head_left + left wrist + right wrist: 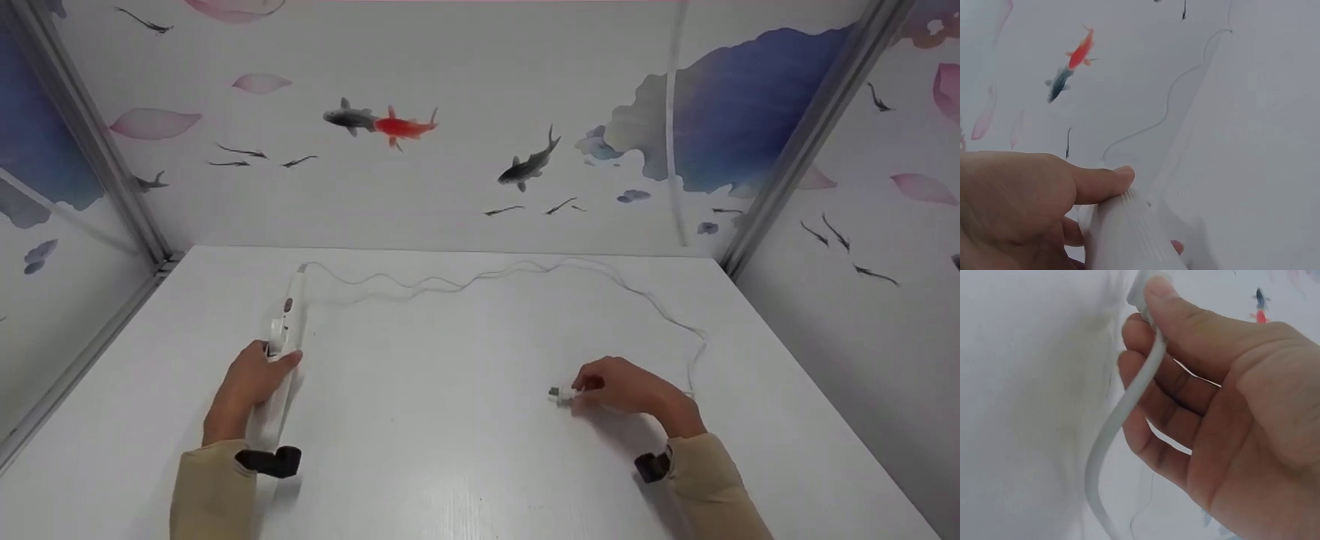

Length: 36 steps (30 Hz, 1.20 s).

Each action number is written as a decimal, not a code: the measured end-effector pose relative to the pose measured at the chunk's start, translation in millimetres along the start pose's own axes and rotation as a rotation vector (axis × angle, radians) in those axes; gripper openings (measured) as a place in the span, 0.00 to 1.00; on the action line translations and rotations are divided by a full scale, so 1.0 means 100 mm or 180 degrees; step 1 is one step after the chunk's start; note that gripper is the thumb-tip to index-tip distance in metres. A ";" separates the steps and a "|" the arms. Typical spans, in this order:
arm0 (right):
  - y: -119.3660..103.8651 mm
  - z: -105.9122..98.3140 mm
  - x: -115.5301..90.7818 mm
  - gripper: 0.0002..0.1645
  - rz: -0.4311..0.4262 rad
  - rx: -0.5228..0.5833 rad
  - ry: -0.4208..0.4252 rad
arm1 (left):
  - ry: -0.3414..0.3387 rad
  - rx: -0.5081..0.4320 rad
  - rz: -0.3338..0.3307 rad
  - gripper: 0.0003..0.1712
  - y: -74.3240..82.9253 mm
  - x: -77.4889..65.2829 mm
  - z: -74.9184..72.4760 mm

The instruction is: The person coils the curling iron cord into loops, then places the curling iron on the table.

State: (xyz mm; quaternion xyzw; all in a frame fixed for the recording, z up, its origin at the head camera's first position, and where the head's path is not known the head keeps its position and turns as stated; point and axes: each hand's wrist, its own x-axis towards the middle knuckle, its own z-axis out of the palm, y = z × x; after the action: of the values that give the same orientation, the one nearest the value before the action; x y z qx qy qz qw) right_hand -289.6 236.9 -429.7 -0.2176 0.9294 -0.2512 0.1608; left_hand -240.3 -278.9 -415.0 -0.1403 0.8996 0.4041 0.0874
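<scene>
Presently, step in hand: by my judgement, managing a corded appliance from both ends, body in one hand and plug in the other, with the cord spread out between.
Left hand (251,382): closed round the appliance, thumb laid along its upper face, fingertips wrapping beneath.
White appliance (297,315): long, slim, within my left grip; one end runs beyond my thumb, the other back toward my wrist. Whether it rests on the table below I cannot tell.
Dark oval mark (288,304): on the appliance, ahead of my left fingers.
Right hand (626,386): pinching the plug between thumb and forefinger; remaining fingers loosely bent.
White plug (566,393): at my right fingertips, prongs facing across toward my left hand, joined to nothing.
Cord (1112,426): drops from the plug past my right fingers; elsewhere it leaves the appliance's far end, waves across beyond both grips, and comes round outside my right wrist.
White table (450,420): beneath and between my hands, bare there.
Next move calls for: in my view, a firm pinch at the plug, a steady left hold, and care that the loose cord neither snags nor tugs the appliance.
</scene>
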 end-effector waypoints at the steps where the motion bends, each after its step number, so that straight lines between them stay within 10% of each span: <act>1: 0.03 -0.01 -0.02 0.07 0.0029 0.0024 0.0037 | 0.0023 0.0005 0.0002 0.45 0.02 0.00 0.01; 13: 0.30 -0.22 -0.14 0.18 0.0312 0.0175 0.0428 | 0.0064 -0.0246 0.0043 0.44 0.16 0.06 0.03; 36: 0.68 -0.40 -0.29 0.22 0.0639 0.0133 0.0777 | 0.0998 -0.0339 0.0862 0.41 0.44 -0.02 0.28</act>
State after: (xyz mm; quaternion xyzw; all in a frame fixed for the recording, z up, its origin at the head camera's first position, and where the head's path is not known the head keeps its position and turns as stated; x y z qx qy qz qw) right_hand -302.8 320.0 -427.9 -0.0880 0.9536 -0.2777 0.0755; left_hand -251.1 -229.4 -402.4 -0.0836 0.8902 0.4324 -0.1163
